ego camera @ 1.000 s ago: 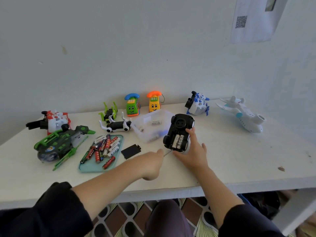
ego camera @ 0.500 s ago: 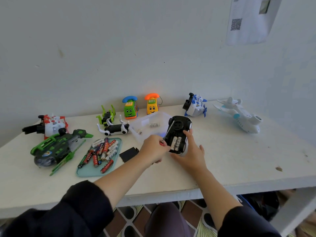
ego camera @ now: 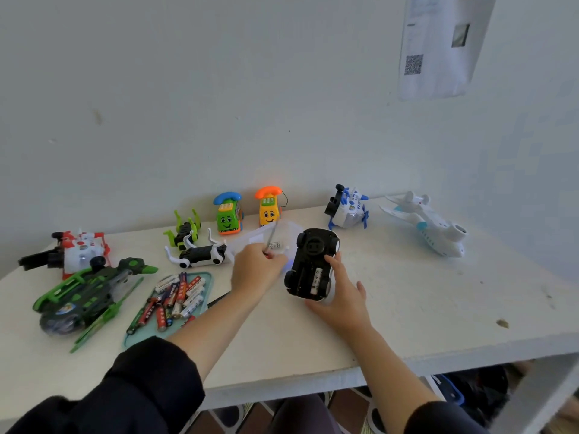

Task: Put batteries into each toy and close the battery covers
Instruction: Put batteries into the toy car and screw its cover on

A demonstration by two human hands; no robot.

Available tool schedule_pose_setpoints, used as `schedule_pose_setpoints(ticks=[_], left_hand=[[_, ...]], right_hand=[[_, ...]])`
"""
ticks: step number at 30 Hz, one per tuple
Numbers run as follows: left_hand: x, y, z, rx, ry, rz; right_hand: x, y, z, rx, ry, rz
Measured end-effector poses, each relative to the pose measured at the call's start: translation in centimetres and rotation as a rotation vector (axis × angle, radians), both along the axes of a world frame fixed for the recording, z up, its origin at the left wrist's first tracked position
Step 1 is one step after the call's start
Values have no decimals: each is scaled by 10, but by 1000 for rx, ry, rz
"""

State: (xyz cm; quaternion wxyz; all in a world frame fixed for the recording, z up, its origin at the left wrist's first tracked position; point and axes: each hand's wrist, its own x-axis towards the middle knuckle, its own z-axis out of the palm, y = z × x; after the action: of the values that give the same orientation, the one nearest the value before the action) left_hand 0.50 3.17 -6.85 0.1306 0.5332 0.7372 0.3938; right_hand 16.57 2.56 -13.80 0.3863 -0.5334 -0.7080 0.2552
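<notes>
— Head view: what is differing from half a second back?

— The left hand (ego camera: 255, 267) is drawing away from the black toy car (ego camera: 311, 266), which it was touching; it is now lifting the screwdriver (ego camera: 272, 238) so the shaft is pointing up and away over the clear plastic box (ego camera: 250, 239).

— Anything hard to read?

— The box is blurring into the white table (ego camera: 438, 308), the black battery cover (ego camera: 219, 298) is mostly hiding under the left forearm, and the screwdriver's handle is disappearing inside the fist.

— And the grips?

— The left fingers are curling tight around the screwdriver. The right hand (ego camera: 340, 296) is cupping the car's right side and near end, index finger lying on its upturned underside. The car is sitting just right of the left hand, its battery bay open, batteries showing. Spare batteries (ego camera: 175, 296) are lying in the teal tray (ego camera: 206, 278).
</notes>
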Motion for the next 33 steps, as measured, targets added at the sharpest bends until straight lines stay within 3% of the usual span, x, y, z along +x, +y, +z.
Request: schedule_pose_setpoints(ticks=[5,10,18,20,22,26,30,33], left_hand=[[-45,26,-3,-198,176,92],[-51,32,9,-253,55,8],[-47,1,70,-423,-150,-472],[-45,-4,75,-314,-122,-481],[-41,-5,76,-59,-122,-384],[-28,-6,70,392,-422,-198],[0,-10,48,417,-512,-194],[17,-13,28,450,-423,-235]], right_hand=[[0,0,-1,-11,-1,20],[1,0,-3,-27,-22,45],[-1,0,-1,-3,-87,36],[-1,-1,-1,3,-71,34],[-1,-2,-1,-1,-58,34],[-2,-4,0,-9,-49,29],[-1,-3,-2,0,-62,22],[-2,-4,-1,-2,-46,15]])
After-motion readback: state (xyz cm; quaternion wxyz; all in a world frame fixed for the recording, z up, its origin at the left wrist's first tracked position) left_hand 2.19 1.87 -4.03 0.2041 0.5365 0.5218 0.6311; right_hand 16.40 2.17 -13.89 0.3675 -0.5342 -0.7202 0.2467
